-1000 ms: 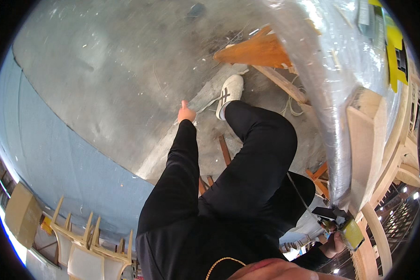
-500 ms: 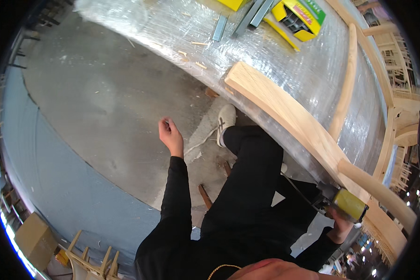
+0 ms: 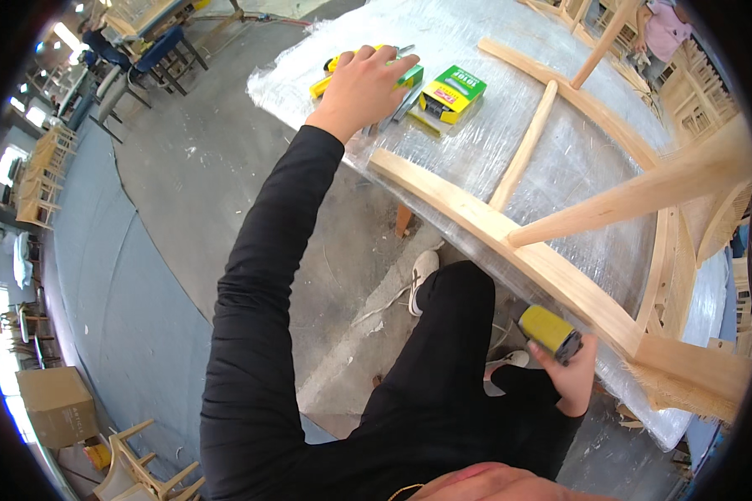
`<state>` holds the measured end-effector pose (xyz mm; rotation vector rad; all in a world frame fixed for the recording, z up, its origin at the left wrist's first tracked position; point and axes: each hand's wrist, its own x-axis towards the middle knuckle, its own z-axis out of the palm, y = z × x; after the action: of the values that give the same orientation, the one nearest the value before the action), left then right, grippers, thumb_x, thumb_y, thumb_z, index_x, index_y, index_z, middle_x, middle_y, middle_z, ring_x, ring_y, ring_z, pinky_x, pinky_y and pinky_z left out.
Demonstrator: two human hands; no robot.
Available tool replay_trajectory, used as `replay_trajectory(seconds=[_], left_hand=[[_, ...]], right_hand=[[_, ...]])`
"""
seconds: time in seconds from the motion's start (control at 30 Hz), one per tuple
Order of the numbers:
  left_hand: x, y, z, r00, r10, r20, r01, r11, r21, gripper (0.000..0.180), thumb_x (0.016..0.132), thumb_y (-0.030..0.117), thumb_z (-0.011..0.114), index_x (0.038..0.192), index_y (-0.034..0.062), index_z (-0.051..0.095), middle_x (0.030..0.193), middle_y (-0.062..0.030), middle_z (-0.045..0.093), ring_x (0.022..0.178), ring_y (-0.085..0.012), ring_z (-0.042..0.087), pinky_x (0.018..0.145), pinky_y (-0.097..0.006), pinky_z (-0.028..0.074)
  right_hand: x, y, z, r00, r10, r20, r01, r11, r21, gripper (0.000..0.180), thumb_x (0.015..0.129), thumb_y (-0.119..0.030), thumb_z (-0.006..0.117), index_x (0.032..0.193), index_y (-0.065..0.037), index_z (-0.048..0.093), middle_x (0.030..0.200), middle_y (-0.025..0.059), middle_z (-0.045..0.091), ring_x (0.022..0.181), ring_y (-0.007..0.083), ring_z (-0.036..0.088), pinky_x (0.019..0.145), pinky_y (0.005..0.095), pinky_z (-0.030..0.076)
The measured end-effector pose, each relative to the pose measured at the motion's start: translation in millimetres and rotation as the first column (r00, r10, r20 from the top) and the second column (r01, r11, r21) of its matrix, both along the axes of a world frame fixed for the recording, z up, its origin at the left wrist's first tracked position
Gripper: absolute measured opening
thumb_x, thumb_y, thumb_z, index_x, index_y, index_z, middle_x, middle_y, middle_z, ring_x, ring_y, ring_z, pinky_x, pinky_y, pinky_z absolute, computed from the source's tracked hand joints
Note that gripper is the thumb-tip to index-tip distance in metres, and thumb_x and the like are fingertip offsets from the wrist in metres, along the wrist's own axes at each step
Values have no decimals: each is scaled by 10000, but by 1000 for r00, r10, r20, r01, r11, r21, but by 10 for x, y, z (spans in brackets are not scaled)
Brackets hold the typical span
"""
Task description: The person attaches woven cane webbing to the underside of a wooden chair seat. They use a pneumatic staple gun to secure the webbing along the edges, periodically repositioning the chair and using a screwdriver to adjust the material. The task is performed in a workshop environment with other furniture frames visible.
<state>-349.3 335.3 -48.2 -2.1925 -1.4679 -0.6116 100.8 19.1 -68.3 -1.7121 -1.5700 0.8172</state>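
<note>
The left hand (image 3: 363, 92) is over the tabletop (image 3: 288, 92) close to its left corner, palm down with the fingers spread and bent over a yellow-and-green box (image 3: 411, 77); its own back hides the fingertips' contact, so I cannot tell whether it grasps anything. The right hand (image 3: 570, 376) grasps a yellow-and-black handheld tool (image 3: 547, 328), which it holds just off the tabletop's near edge, toward the right corner.

Just right of the left hand, metal strips (image 3: 405, 106) lie near the same edge, and beside them sits a second green-and-yellow box (image 3: 454, 93), its dark contents showing at the open end. Clear plastic film covers the tabletop. A pale wooden frame (image 3: 551, 271) rests on it, one long rail running beside the near edge; a thin round rod (image 3: 524, 146) links this rail to a far curved one. Frayed woven material (image 3: 681, 394) fringes the frame by the right corner.

Farther out, a grey-blue sheet (image 3: 134, 309) covers the floor at left, with a cardboard box (image 3: 57, 407) past it. A person in pink (image 3: 667, 32) is beyond the tabletop's far edge.
</note>
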Motion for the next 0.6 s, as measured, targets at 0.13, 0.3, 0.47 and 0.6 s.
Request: replay_trajectory(seconds=[0.13, 0.3, 0.47, 0.6], left_hand=[[11, 177, -84, 979, 205, 1, -203, 969, -138, 689, 860, 539, 653, 1506, 349, 508, 1518, -81, 520, 1389, -468, 458, 1082, -751, 329], [-116, 395, -187, 930, 327, 167, -258, 906, -336, 763, 830, 594, 627, 1536, 342, 483, 1518, -51, 541, 1382, -435, 481, 1047, -748, 355], [-207, 728, -260, 894, 425, 143, -385, 890, -243, 697, 855, 584, 596, 1501, 329, 536, 1437, -51, 620, 1340, -403, 533, 1010, -678, 404], [-452, 1003, -306, 893, 427, 142, -390, 892, -228, 710, 855, 597, 591, 1509, 328, 527, 1456, -85, 606, 1346, -410, 531, 1038, -683, 379]], right_hand=[[145, -245, -5, 997, -66, -36, 62, 994, -86, 488, 703, -202, 964, 1072, 12, 725, 1060, 140, 634, 979, 255, 645, 872, 369, 499], [453, -451, -86, 991, -37, 126, 51, 993, -107, 590, 713, -174, 958, 1164, 6, 623, 1070, 108, 667, 1011, 225, 645, 916, 368, 501], [395, -481, -8, 980, -195, 35, 197, 978, -74, 513, 690, -236, 962, 1092, -12, 736, 1071, 165, 646, 1032, 328, 631, 927, 417, 480], [243, -331, 104, 992, -126, -17, 125, 990, -60, 440, 700, -184, 942, 1051, -1, 750, 1004, 161, 707, 968, 313, 669, 897, 403, 498]])
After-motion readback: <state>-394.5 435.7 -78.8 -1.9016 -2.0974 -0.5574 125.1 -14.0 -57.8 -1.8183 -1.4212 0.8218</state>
